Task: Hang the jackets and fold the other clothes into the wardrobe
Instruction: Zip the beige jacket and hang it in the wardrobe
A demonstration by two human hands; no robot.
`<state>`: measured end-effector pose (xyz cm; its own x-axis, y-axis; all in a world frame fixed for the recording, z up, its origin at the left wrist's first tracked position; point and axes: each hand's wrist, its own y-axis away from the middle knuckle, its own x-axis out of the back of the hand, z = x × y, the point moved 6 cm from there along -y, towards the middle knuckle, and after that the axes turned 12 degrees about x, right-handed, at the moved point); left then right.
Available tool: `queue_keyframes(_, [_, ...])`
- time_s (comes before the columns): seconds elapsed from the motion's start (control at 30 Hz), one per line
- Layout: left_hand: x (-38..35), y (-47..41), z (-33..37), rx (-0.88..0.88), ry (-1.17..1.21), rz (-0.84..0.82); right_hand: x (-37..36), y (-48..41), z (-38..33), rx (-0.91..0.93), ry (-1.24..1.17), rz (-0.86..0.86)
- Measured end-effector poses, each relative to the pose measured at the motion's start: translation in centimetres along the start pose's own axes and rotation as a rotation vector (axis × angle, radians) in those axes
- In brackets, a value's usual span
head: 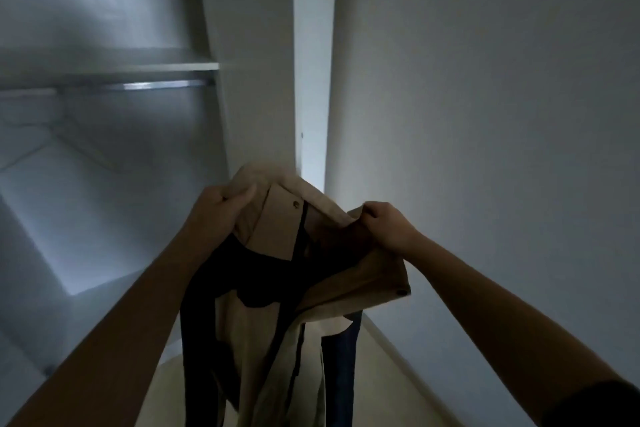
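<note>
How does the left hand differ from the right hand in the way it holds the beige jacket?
The left hand sits slightly higher than the right hand. The left hand grips the jacket by bunched cloth at its top, while the right hand pinches an open front edge. Both are curled round the cloth and hold the jacket up.
</note>
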<state>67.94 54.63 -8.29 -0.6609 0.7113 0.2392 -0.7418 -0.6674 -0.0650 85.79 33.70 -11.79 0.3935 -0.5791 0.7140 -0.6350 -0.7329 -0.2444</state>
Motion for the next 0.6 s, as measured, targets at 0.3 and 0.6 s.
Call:
queue_keyframes(0.3, [13.6,-3.4,-5.5,0.156,0.123,0.290,-12.3,-13.4,-7.4,0.214,-0.046,-0.180])
queue_keyframes(0.6, [27.3,-10.7,-11.1,0.194,0.135,0.373,-25.3,-25.8,-13.4,0.243,-0.039,-0.212])
